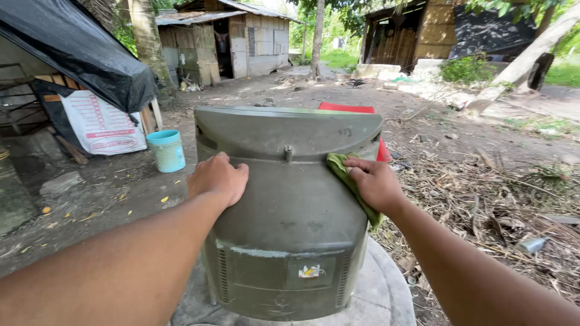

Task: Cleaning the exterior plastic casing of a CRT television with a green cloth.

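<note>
An old grey-green tube television [290, 211] stands with its rear casing toward me on a round concrete slab [386, 290]. My left hand [219, 178] rests flat on the upper left of the casing, fingers together. My right hand [374, 181] presses a green cloth [345, 175] against the casing's upper right side; the cloth hangs down under my palm. A small knob sticks out of the casing between my two hands.
A light blue bucket [166, 150] stands on the dirt to the left. A black tarp shelter [78, 54] with a white printed sack sits far left. A red flat object [347, 108] lies behind the television. Dry leaves and twigs cover the ground at right; sheds stand behind.
</note>
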